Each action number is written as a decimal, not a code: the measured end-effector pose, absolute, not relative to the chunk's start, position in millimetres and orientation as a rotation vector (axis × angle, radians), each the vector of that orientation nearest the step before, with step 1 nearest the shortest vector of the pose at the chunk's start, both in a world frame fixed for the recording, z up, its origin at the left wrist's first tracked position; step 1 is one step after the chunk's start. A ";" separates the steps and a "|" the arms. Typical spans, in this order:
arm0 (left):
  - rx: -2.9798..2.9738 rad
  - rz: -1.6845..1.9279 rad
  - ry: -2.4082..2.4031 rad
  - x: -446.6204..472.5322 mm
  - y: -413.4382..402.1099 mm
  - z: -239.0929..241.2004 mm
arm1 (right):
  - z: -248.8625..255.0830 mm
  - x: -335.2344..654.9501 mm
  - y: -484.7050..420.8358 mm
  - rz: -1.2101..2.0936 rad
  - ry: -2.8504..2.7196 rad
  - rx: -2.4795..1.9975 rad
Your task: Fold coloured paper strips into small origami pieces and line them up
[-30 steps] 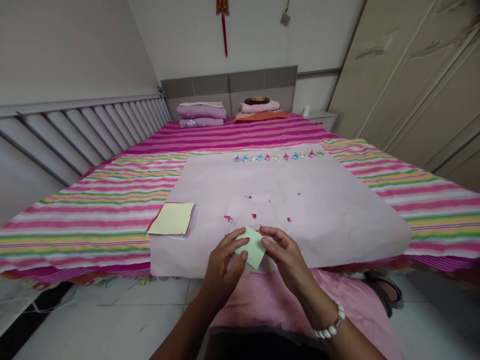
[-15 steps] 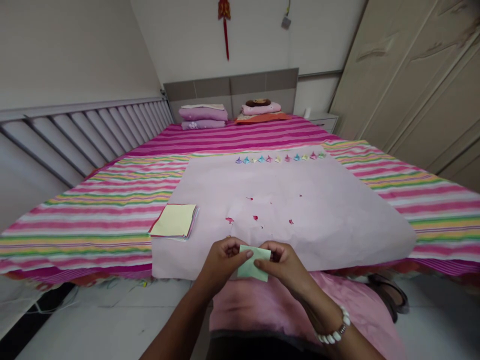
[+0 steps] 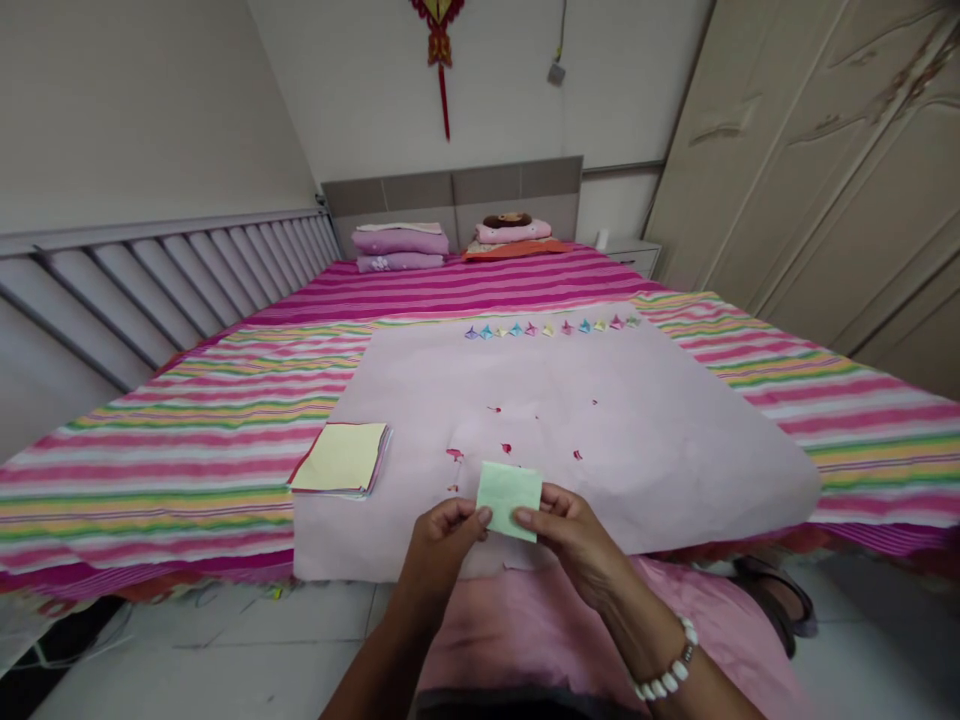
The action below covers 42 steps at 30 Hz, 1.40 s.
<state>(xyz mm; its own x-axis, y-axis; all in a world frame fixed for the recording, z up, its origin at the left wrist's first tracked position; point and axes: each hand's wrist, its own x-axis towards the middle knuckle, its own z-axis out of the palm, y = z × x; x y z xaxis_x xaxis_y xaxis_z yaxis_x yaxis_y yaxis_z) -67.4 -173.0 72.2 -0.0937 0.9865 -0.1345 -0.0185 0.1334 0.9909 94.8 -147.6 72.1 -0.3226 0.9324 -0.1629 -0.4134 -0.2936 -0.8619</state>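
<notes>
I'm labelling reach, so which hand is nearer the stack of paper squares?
Left. The left hand is right of the stack; the right hand is farther right, beyond the left.

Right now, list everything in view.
Sheet: one, pinkish, centre.
Small paper: one, green, front centre.
Paper stack: one, mixed, sheet's left.
Folded pieces: eleven, mixed, sheet's far edge.
Specks: several, red, on sheet.
Striped bedding: count unclear, multicoloured, under sheet.
Bedding piles: two, purple, pink, far end.
Headboard: one, grey, behind piles.
Railing: one, whitish, left.
Ornament: one, red, far wall.
Wardrobe: one, cream, right.
Nightstand: one, white, far right.
Cloth: one, pink, lap.
Bracelet: one, white, right wrist.
Left hand, right hand: one each, holding paper.
</notes>
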 end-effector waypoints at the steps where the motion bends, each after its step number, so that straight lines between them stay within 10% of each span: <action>1: 1.036 1.193 1.330 -65.2 -173.7 71.0 | 70.3 92.3 -149.3 1.784 -0.903 -0.850; 42: 1.089 1.261 1.249 -65.9 -176.3 80.6 | 66.7 99.6 -155.0 1.511 -1.096 -0.943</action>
